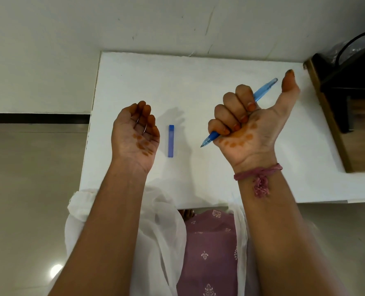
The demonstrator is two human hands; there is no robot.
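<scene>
Table (198, 82): a white top fills the middle of the frame. It is the work surface, and both forearms reach up over its near edge from the bottom of the frame.
Black stand (348, 82): at the upper right edge, off the table and well apart from both hands. What it is cannot be told.
Right hand (247, 129): right of centre, palm turned up. Four fingers are curled tight round the blue pen and the thumb sticks out free, which looks more like showing the pen than writing.
Left hand (134, 133): left of centre, palm up, fingers loosely bent and holding nothing, probably ready to take the case.
Blue pen (264, 89): held slantwise in the right fist above the table, tip at the lower left and cap end at the upper right.
Small blue case (171, 141): flat on the table between the hands, lengthwise, touched by neither.
Pink thread (260, 170): tied round the right wrist.
</scene>
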